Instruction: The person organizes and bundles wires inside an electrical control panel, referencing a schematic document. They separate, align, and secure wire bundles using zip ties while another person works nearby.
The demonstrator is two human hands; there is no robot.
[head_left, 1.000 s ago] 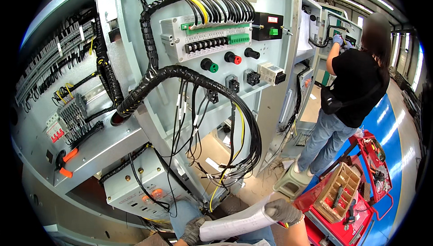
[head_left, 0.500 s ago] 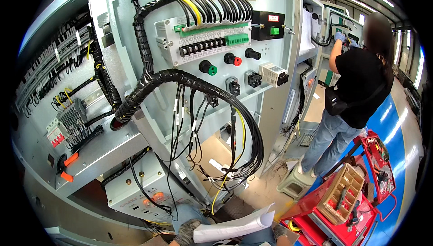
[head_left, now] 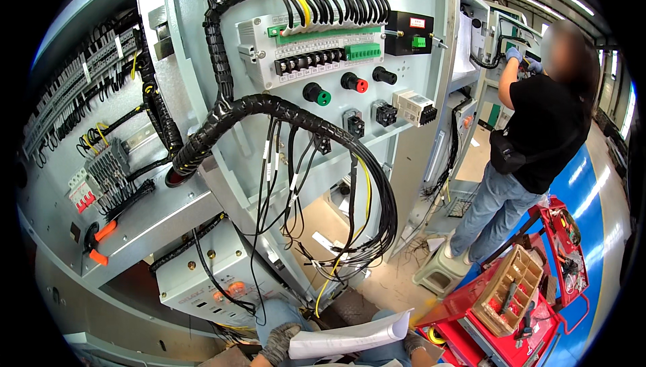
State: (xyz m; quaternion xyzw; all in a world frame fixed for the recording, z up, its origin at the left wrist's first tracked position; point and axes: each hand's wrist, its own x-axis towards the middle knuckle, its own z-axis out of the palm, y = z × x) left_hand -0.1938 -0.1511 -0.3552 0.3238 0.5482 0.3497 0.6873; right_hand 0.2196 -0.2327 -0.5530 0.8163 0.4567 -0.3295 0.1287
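Both hands hold one thing: a rolled white paper sheet (head_left: pixel 350 340), prob. a drawing, low at the bottom edge of the view, across the person's knees in blue jeans. The left hand (head_left: pixel 279 343), in a grey work glove, is closed around the left end of the roll; the grip there is a loose fist with the fingers wrapped on the paper. The right hand (head_left: pixel 414 343) is at the right end, also gloved, but only a small part of it shows, so I cannot tell how far this grip is closed; it touches the paper at least.

The paper looks light and soft, w/ no stiffness of its own. In my judgement it bends and creases easily, and it can tear at the edge if it is pulled hard. Better to hold it at both ends, flat between fingers and thumb, not squeezed in the middle.

Just above the grip hang loose black and yellow wires (head_left: pixel 336 232) from a thick black wrapped cable bundle (head_left: pixel 269 108). Higher up is the grey cabinet door (head_left: pixel 417 165) w/ a green button (head_left: pixel 316 94) and a red button (head_left: pixel 354 83), and terminal strips. Left of the grip, further up, is the cabinet inside w/ breakers (head_left: pixel 101 172).

Right of the grip stands a red tool cart (head_left: pixel 531 340) w/ a brown parts tray (head_left: pixel 508 289). Beyond it, well apart, another person (head_left: pixel 531 145) in a black shirt works at a second cabinet.
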